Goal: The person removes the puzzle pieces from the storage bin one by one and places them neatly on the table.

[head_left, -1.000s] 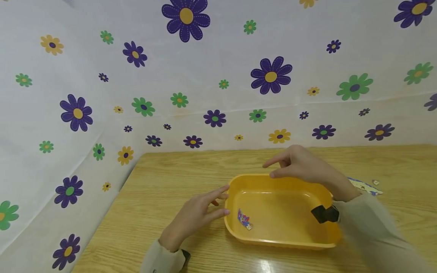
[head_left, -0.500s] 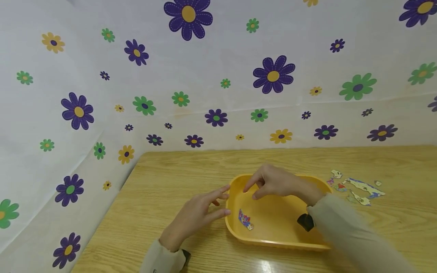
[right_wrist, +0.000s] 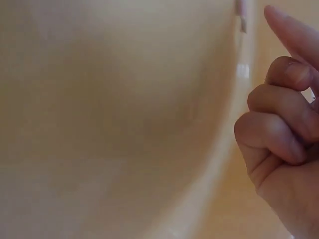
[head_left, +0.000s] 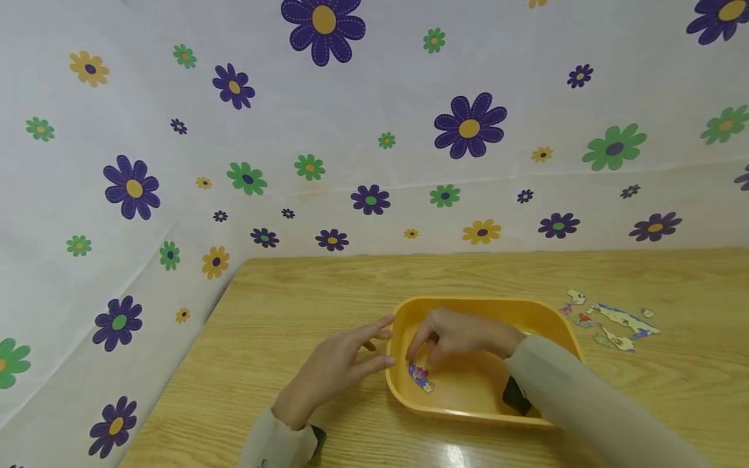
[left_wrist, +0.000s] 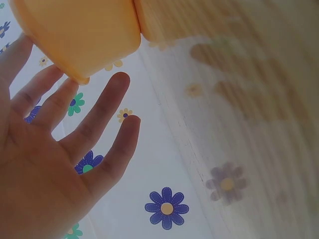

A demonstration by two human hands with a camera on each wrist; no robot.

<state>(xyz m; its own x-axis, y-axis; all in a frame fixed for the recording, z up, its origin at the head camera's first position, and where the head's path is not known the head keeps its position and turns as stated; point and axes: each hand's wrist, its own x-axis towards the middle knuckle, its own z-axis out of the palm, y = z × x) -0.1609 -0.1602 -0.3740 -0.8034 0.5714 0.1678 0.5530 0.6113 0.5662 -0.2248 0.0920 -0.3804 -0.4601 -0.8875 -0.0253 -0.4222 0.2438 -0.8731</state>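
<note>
A yellow plastic tub (head_left: 486,416) stands on the wooden table. On its floor at the left lies a small flat piece (head_left: 420,377), blue, red and cream with an irregular outline, like a jigsaw piece. My right hand (head_left: 453,335) reaches down into the tub, index finger and thumb spread at the piece's upper end. In the right wrist view, the other fingers (right_wrist: 271,132) are curled towards the palm, and the piece shows only at the top edge. Loosely spread, my left hand (head_left: 333,367) touches the tub's left rim with its fingertips; the left wrist view shows its palm (left_wrist: 45,184).
Right of the tub, several flat colourful pieces lie on the table (head_left: 304,292), among them a long cream-and-blue strip (head_left: 623,320) and a small one (head_left: 647,313) apart. A white cloth with printed flowers (head_left: 398,97) hangs behind and to the left.
My right hand has moved from above the tub's far rim, leftwards and down into the tub to the piece. The pieces at the right came into view. My left hand stays at the rim.
</note>
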